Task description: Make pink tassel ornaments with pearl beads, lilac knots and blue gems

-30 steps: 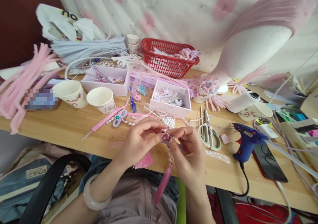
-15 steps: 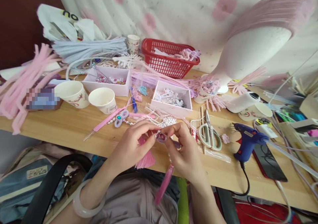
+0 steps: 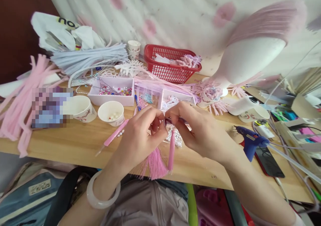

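Note:
My left hand (image 3: 141,135) and my right hand (image 3: 198,129) meet above the table, fingertips pinched on a small beaded ornament (image 3: 168,121). Fingers cover most of it, leaving only a dark purplish bit in sight. Below the left hand spreads a loose pink tassel (image 3: 155,165); a slimmer pink tassel (image 3: 172,150) hangs between the hands. White pearl beads (image 3: 176,139) lie behind the slim tassel. A pink stick-like tool (image 3: 115,133) with a thin tip rests left of my left hand.
Paper cups (image 3: 111,114), a white box of gems (image 3: 112,99) and another white box (image 3: 163,100) stand behind the hands. Further back is a red basket (image 3: 173,73). On the right are a blue glue gun (image 3: 250,140), a phone (image 3: 269,162) and a white head form (image 3: 248,60).
Both hands have risen away from me, nearer the right white box, with the ornament turned and more hidden. My right hand and forearm now cover the scissors. The view has shifted slightly.

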`<action>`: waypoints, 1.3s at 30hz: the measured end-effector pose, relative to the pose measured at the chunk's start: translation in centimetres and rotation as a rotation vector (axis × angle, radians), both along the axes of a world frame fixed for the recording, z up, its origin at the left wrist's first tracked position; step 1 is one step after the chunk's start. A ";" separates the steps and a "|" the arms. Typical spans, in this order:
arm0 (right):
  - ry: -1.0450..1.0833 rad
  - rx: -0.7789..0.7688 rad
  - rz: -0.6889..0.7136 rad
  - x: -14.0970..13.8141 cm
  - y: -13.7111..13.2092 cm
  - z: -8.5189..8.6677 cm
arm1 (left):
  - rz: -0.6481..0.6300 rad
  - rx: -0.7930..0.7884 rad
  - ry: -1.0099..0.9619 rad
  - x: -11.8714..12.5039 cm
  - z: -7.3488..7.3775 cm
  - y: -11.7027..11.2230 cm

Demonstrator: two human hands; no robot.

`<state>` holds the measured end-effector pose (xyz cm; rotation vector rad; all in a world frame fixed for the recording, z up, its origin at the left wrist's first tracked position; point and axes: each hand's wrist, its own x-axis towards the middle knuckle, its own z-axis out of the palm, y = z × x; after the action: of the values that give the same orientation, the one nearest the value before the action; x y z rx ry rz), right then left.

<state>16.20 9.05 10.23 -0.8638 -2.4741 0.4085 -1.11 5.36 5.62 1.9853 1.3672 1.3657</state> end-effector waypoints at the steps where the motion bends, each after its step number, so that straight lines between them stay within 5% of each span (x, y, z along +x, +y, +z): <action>1: 0.001 0.007 0.005 -0.2 -0.1 -0.2 | 0.002 -0.003 -0.001 -0.2 -0.1 -0.2; 9: 0.093 -0.057 0.080 -0.7 -2.8 -8.1 | 0.053 -0.384 -0.200 -0.5 -6.2 -4.3; 12: 0.100 -0.057 0.064 -0.6 -3.2 -9.5 | 0.110 -0.464 -0.283 -0.3 -6.9 -4.7; 17: 0.120 -0.040 -0.042 -0.6 -3.8 -9.3 | 0.161 -0.532 -0.418 0.0 -6.1 -4.3; 21: 0.137 0.051 -0.348 -0.9 -6.2 -9.2 | 0.221 -0.706 -0.626 0.2 -5.7 -4.0; 26: -0.053 0.080 -0.107 -0.8 -7.9 -9.9 | 0.243 -0.712 -0.683 0.0 -5.6 -3.4; 34: -0.126 0.033 -0.178 4.0 -6.0 -8.6 | 0.251 -0.706 -0.736 -0.2 -5.7 -3.2; 39: -0.046 0.178 -0.431 6.1 -2.8 -6.8 | 0.200 -0.755 -0.733 0.2 -5.9 -3.6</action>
<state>22.28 6.26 3.45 -1.2977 -2.2360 0.0179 -0.88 1.79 -0.24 0.7710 1.4152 1.2049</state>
